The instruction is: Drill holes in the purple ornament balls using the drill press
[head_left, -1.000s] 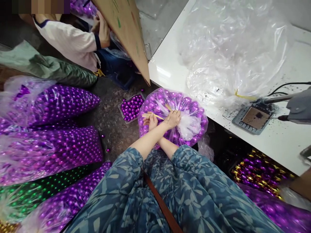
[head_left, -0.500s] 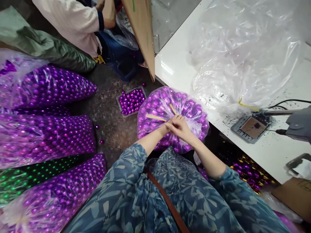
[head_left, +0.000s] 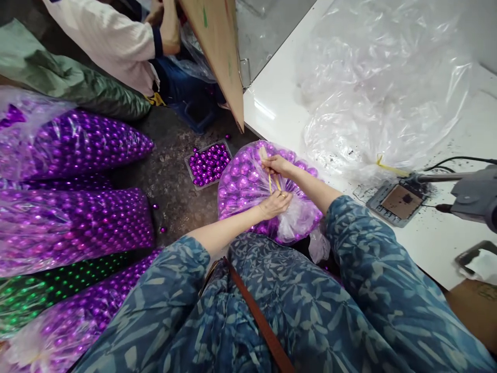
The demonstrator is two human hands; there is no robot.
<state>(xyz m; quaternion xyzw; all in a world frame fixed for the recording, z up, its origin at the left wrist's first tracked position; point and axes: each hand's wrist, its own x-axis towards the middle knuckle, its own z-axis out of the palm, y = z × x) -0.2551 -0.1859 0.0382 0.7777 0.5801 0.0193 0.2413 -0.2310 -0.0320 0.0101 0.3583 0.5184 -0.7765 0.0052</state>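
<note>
A big clear plastic bag (head_left: 238, 181) full of shiny purple balls stands in front of my legs, its top gathered into a neck. My left hand (head_left: 276, 203), with a ring on it, is closed around that neck; the loose white plastic end (head_left: 293, 224) sticks out below it. Just beyond, my right hand (head_left: 275, 164) pinches the ends of a pale yellow tie strip (head_left: 271, 184), which runs from the neck up to my fingers. Part of the tie is hidden under my left hand.
A clear tray (head_left: 209, 165) of purple balls sits on the floor. Filled bags (head_left: 77, 223) lie at left. On the white table (head_left: 267, 111) at right are a crumpled plastic bag (head_left: 384, 98) and a grey device (head_left: 396, 202). A co-worker (head_left: 116, 36) sits behind a cardboard sheet (head_left: 217, 57).
My crossed arms have come apart. My right hand went from the left side, over the neck, to its far side, and now holds the tie ends there. My left hand stays at the neck.
</note>
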